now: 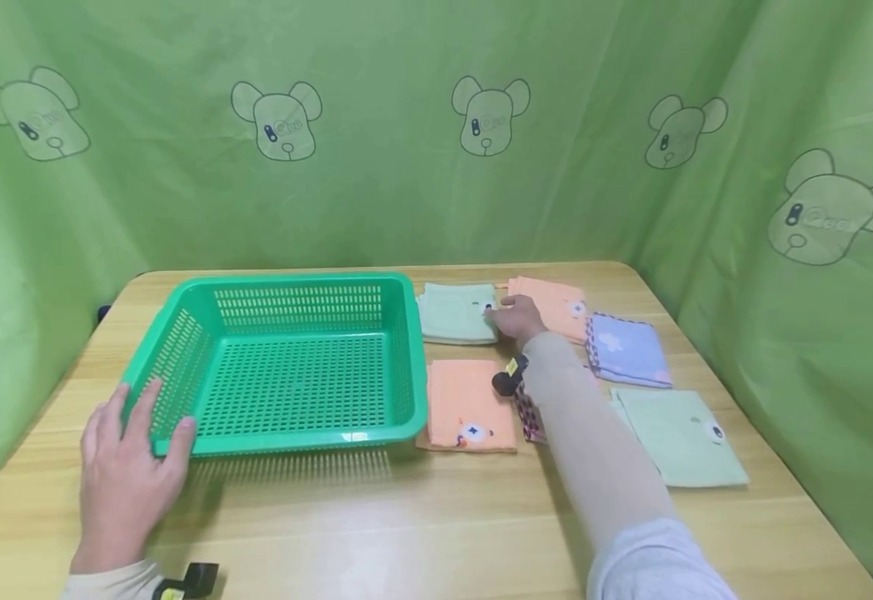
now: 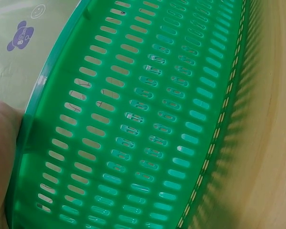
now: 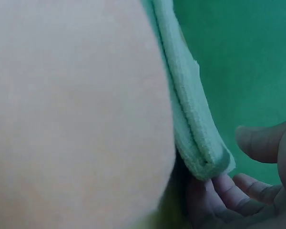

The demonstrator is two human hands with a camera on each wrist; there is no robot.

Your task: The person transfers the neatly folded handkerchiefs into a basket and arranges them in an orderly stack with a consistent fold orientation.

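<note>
My left hand [image 1: 125,479] rests on the front left corner of a green plastic basket [image 1: 417,367], fingers spread and fairly straight over the rim. In the left wrist view, part of that hand [image 2: 2,152] shows beside the rim. My right hand [image 1: 521,318] reaches to the right edge of a folded mint-green towel [image 1: 451,315] at the back. In the right wrist view, its fingers [image 3: 236,193] touch the folded edge of the towel [image 3: 195,114] from below. The thumb stands apart from the cloth.
Around my right arm lie a folded orange towel [image 1: 470,400], another orange towel [image 1: 549,304], a purple towel [image 1: 627,350] and a second mint-green towel [image 1: 684,437]. A dark-checked cloth [image 1: 530,417] is mostly hidden under the forearm. A green curtain [image 1: 391,192] encloses the wooden table [image 1: 316,525].
</note>
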